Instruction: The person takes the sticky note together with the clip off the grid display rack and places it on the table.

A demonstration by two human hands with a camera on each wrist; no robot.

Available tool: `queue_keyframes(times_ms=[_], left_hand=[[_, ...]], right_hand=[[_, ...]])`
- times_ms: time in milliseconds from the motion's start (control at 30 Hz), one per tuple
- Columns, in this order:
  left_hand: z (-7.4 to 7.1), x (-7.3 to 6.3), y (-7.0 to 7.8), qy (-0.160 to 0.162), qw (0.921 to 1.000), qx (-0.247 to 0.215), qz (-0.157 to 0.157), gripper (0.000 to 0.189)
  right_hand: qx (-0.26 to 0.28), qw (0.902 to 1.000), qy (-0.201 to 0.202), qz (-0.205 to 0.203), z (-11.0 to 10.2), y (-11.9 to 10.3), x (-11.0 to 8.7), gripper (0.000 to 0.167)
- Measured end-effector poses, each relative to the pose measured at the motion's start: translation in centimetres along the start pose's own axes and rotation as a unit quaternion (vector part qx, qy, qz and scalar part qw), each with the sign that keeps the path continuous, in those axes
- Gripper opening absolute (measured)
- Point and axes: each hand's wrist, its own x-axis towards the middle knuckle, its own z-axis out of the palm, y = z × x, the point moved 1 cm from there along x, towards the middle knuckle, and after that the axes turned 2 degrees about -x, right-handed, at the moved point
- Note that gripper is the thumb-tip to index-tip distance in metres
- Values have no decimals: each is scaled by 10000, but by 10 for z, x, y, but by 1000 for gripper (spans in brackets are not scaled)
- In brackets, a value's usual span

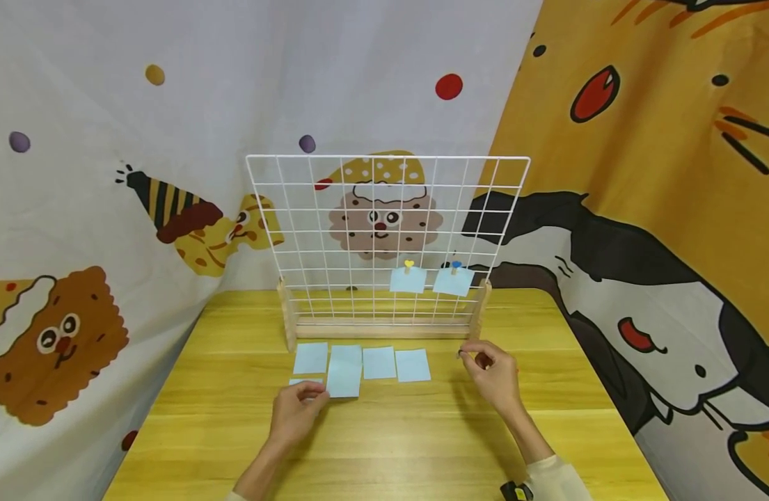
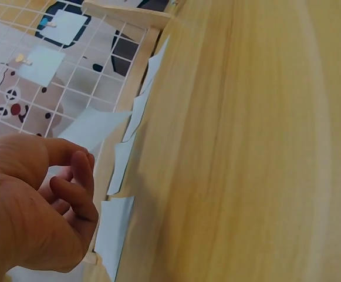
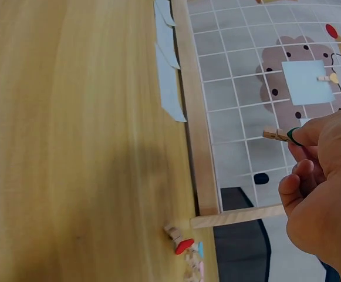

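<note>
ok so from over here i've got the left hand (image 1: 298, 412) pinching a pale blue note (image 1: 344, 371) above the table (image 1: 409, 445), right hand (image 1: 495, 377) pinching a small wooden clip (image 3: 274, 134) near the white grid (image 1: 390, 157).

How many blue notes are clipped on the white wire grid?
2. One blue note hangs from the yellow-topped clothespin; the other blue note, to its right, from the blue-topped clothespin.
</note>
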Motion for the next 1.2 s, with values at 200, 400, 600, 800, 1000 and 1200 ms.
queue_keyframes(times_ms=[200,400,600,800,1000,1200], left_hand=[[0,-6,-4,12,9996,196,-202,9],[2,-12,-7,36,9991,135,-409,9],[2,-17,-10,126,9979,416,-485,8],[3,-20,-14,107,9972,568,-477,9],[3,-21,-20,91,9974,536,-467,9],[2,-21,-20,140,9970,621,-444,8]], right_hand=[[-45,9996,-80,262,-6,7,-8,19],[37,9989,-98,449,-16,13,-13,17],[-48,9982,-14,596,-25,20,-18,17],[-122,9974,116,701,-34,25,-23,13],[-196,9947,102,1008,-44,28,-26,10],[-429,9930,0,1103,-55,35,-26,9]])
